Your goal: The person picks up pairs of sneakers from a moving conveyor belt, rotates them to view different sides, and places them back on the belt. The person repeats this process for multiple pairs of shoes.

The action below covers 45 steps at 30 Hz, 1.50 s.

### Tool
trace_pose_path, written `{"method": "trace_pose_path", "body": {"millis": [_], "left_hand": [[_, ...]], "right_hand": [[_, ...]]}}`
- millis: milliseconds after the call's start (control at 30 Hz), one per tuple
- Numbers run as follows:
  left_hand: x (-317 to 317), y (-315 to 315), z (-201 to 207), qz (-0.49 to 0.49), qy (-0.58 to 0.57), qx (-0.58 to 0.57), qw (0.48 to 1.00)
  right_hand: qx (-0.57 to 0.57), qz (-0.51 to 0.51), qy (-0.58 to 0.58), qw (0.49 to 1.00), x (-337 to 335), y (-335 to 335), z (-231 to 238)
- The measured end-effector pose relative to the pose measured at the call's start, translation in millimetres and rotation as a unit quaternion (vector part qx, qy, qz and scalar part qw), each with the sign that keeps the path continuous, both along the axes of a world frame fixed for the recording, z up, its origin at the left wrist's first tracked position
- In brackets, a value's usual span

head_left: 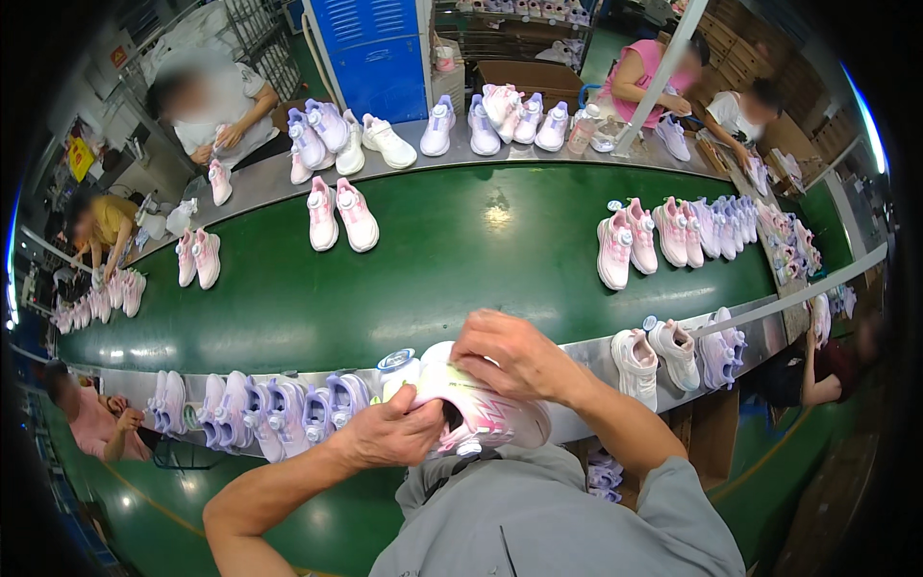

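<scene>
A white sneaker with pink markings [486, 415] is held close to my chest, its opening turned toward me. My left hand [389, 433] grips its heel side with fingers at the opening. My right hand [510, 356] lies over the top of the shoe, fingers curled on it. A small round white container [396, 365] stands on the metal ledge just left of the shoe. Part of the shoe's sole is hidden by my hands.
A green conveyor belt [452, 279] carries pairs of pink-white shoes [341, 213]. Lilac shoes [279, 409] line the near ledge at left, white and lilac ones [673, 354] at right. Other people work around the line, one across [216, 111], one at lower left [96, 418].
</scene>
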<state>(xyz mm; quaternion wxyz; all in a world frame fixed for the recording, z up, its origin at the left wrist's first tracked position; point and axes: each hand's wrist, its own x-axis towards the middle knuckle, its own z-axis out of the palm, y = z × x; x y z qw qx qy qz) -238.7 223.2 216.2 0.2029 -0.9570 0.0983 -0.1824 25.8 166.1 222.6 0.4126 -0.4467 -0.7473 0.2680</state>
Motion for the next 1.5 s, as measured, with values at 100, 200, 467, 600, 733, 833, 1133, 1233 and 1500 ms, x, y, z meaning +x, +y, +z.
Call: {"method": "trace_pose_path", "body": {"millis": [100,200,467,600,733,833,1133,1233,1500], "left_hand": [[4.2,-2.8,-2.4,-0.022,0.006,0.005,1.0],[10.2,-2.7,0.6,-0.042,0.017,0.008,0.999],[5.8,4.9,7.2,-0.023,0.014,-0.001,1.0],[1.7,8.0,10.3,0.007,-0.027,-0.012,1.0],[0.2,12.1,18.7,0.022,-0.023,0.003,0.999],[-1.5,11.0,19.2,0.031,-0.013,-0.013,0.999],[14.6,6.1,12.8,0.062,-0.002,-0.065,0.996],[7.4,6.6,10.5,0.077,0.0,-0.074,0.994],[6.4,5.0,11.3,0.073,0.016,-0.097,0.993]], "right_hand": [[-0.061,0.04,-0.018,0.997,4.8,19.3,0.4],[-0.138,0.11,-0.069,0.982,10.8,40.6,1.7],[-0.135,0.081,0.048,0.986,25.2,17.5,-3.4],[-0.087,0.015,0.107,0.99,25.5,-13.9,-6.0],[-0.082,0.03,0.049,0.995,40.0,-44.3,-4.3],[-0.084,0.044,0.041,0.995,52.9,-64.2,-8.1],[-0.039,0.003,0.075,0.996,52.3,-52.5,-13.2],[-0.065,-0.009,0.066,0.996,65.4,-79.0,-16.9],[-0.028,-0.085,0.08,0.993,60.7,-102.0,-23.4]]}}
